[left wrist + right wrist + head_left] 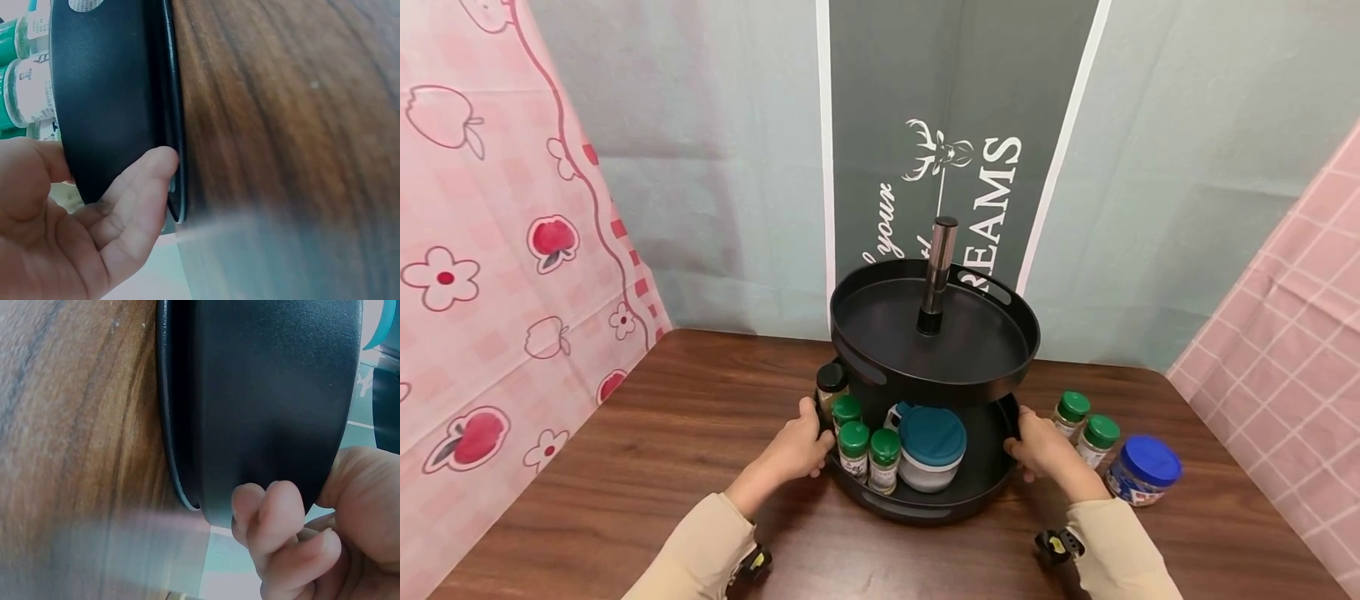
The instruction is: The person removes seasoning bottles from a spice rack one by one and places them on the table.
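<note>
A black two-tier turntable organizer, its lower tray (917, 510) on the table and its upper tray (880, 321) around a metal post (940, 262), stands before me. My left hand (793, 446) grips the lower tray's left wall, thumb at the rim and fingers along the outside, as the left wrist view shows. On the opposite side my right hand (1041, 446) holds the same tray, with fingers curled against its outer wall (275, 394). Inside the lower tray sit three green-lidded spice jars (884, 450), a black-lidded jar (831, 379) and a white tub with a teal lid (932, 437).
Right of the organizer, two green-lidded jars (1101, 433) and a blue-lidded jar (1144, 471) stand on the wooden table (700, 400), close by my right forearm. A grey curtain (715, 208) hangs behind, with pink cloths at both sides.
</note>
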A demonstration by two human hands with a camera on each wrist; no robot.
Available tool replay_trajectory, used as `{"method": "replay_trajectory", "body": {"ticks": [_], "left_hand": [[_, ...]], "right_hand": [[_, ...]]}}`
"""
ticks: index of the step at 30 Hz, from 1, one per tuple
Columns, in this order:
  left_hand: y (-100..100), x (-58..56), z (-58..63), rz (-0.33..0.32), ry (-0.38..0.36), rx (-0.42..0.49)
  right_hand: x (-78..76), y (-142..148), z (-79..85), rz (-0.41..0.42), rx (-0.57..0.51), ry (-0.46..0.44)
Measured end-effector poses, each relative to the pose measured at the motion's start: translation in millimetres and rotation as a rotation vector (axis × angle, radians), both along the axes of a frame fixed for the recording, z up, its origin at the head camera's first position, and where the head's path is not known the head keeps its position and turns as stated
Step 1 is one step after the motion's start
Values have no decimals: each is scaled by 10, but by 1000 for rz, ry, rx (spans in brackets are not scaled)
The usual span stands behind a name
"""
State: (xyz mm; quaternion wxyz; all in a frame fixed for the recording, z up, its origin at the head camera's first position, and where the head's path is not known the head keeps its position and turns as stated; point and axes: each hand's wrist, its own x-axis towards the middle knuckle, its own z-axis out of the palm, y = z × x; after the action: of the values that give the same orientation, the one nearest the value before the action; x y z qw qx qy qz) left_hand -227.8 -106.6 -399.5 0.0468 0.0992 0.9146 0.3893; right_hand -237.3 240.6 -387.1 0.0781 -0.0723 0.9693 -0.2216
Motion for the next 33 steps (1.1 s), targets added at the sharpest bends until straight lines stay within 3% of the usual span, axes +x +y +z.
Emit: {"method": "replay_trajectory", "body": {"ticks": [9, 21, 26, 33], "left_hand": [[-39, 2, -33, -17, 13, 68], [-61, 19, -36, 9, 15, 134], [-65, 20, 32, 5, 28, 66], [-162, 23, 191, 5, 44, -152]], "right_hand": [[16, 7, -9, -1, 4, -9], [17, -8, -27, -15, -40, -20], [27, -3, -25, -20, -46, -30], [11, -6, -35, -17, -29, -33]]}}
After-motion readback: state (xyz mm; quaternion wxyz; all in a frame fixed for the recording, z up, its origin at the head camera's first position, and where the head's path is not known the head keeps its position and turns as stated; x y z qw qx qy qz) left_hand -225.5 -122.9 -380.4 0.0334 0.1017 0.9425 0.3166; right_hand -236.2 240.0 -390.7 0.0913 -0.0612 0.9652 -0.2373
